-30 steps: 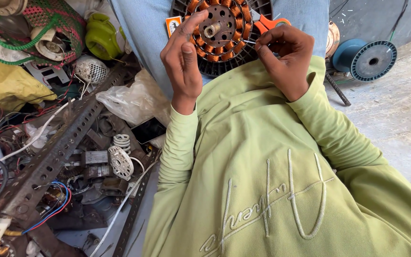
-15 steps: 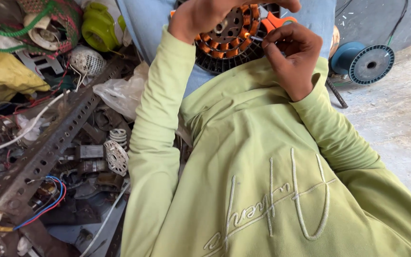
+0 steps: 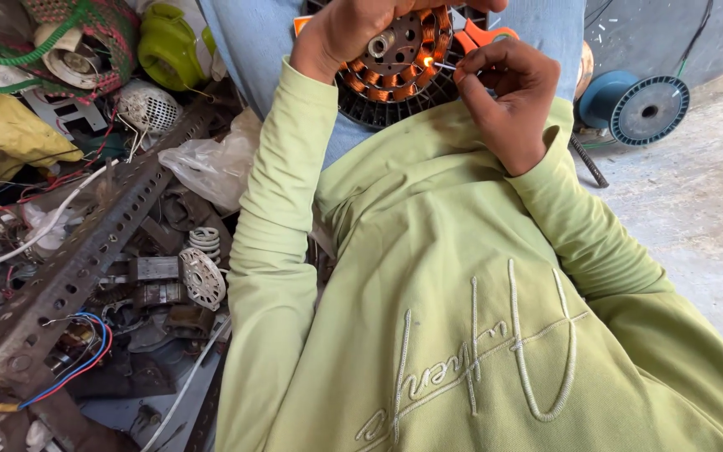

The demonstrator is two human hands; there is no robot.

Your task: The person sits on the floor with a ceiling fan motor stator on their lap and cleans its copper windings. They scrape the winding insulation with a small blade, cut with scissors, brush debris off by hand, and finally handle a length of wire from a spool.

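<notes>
Stator: on the lap, against the jeans, copper coils ringing a dark hub.
Left hand: clamped over the stator's top edge, holding it steady.
Right hand: fingers pinched on a thin wire or pin at the rim; I can't tell which.
Done: most of the slots in view look wound with copper.
Left: the spot at the pinch looks in hand; the upper rim is hidden by the left hand.
Nearby: orange tool behind the stator, blue spool on the floor, scrap and a perforated bar beside the left arm.
</notes>
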